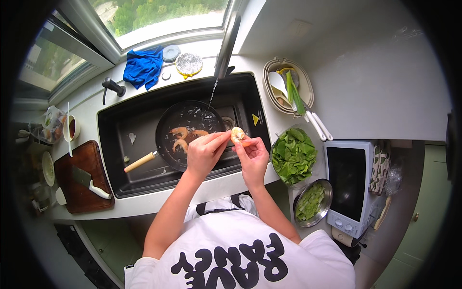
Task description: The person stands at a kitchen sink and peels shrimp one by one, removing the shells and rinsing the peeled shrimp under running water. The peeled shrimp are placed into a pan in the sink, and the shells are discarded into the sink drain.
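Observation:
Both my hands meet over the right part of the black sink (110, 139), pinching one pinkish-orange shrimp (237, 135). My left hand (206, 151) has its fingertips closed at the shrimp's left side. From below and the right, my right hand (253, 159) grips the same shrimp between thumb and fingers. Left of my hands, a dark frying pan (166, 123) with a wooden handle (139, 162) rests in the sink. Several shrimp (180, 145) lie in water inside it. A thin stream from the faucet (226, 48) falls into the pan.
At right stand leafy greens (293, 154), a metal bowl (327, 201) of chopped greens, a microwave (346, 183) and a utensil-filled basket (271, 91). A knife (98, 189) lies on the cutting board (72, 197) at left. Behind the sink are a blue cloth (143, 67) and a soap dispenser (113, 86).

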`<state>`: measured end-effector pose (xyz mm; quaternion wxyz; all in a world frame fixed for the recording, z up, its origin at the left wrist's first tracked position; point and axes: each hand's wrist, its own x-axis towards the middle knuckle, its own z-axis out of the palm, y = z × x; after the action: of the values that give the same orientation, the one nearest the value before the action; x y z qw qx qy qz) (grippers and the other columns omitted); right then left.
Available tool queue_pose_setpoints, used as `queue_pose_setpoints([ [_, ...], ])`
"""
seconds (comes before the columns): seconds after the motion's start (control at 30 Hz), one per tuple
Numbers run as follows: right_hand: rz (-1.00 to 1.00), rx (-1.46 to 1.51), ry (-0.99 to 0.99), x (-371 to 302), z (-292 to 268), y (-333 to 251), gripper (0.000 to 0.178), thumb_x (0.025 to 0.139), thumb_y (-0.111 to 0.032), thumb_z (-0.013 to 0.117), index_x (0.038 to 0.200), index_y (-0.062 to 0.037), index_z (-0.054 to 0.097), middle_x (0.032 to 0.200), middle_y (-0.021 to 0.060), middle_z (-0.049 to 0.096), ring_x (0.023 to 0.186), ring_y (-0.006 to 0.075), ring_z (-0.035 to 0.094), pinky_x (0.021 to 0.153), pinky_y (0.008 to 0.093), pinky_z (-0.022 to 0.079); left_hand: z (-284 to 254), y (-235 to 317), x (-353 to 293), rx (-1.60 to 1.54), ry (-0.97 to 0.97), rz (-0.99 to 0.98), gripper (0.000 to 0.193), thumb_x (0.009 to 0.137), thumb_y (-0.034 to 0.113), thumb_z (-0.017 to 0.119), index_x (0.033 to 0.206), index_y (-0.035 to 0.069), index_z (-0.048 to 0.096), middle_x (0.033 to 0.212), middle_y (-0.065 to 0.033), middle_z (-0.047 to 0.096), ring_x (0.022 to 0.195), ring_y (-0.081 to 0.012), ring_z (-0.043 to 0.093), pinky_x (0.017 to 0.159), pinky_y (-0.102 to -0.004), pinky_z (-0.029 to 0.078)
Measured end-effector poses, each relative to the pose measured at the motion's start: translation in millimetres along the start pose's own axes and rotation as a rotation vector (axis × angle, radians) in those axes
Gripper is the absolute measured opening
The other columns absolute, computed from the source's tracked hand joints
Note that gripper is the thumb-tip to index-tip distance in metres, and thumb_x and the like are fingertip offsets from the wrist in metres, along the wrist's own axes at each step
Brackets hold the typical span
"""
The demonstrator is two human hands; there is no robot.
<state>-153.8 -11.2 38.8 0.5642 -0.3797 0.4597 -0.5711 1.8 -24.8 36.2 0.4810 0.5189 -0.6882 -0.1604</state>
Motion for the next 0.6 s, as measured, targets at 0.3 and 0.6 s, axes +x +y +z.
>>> queue_pose_setpoints([
  [0.3, -0.013, -0.258, -0.02, -6, 18, -21, 0.013, 0.095, -0.001, 0.075, 0.099, 0.0022, 0.063, 0.126, 0.0206, 0.072, 0.104, 0.0162, 0.073, 0.094, 0.0296, 0.058, -22, 1, 9, 0.153, -0.078, 0.079, 0.017, 0.083, 0.016, 0.082, 0.099, 0.011, 0.079, 0.087, -0.0016, 0.077, 0.063, -0.0189, 0.069, 0.058, -0.0307, 0.054],
  [0.6, 0.024, -0.228, -0.065, -6, 16, -21, 0.01, 0.095, 0.0, 0.073, 0.1, 0.0014, 0.065, 0.129, 0.0242, 0.07, 0.111, 0.0182, 0.072, 0.099, 0.0312, 0.057, -17, 7, 7, 0.074, -0.051, -0.14, 0.01, 0.082, 0.011, 0.082, 0.09, 0.007, 0.077, 0.077, -0.0035, 0.073, 0.06, -0.0156, 0.068, 0.055, -0.0289, 0.053],
])
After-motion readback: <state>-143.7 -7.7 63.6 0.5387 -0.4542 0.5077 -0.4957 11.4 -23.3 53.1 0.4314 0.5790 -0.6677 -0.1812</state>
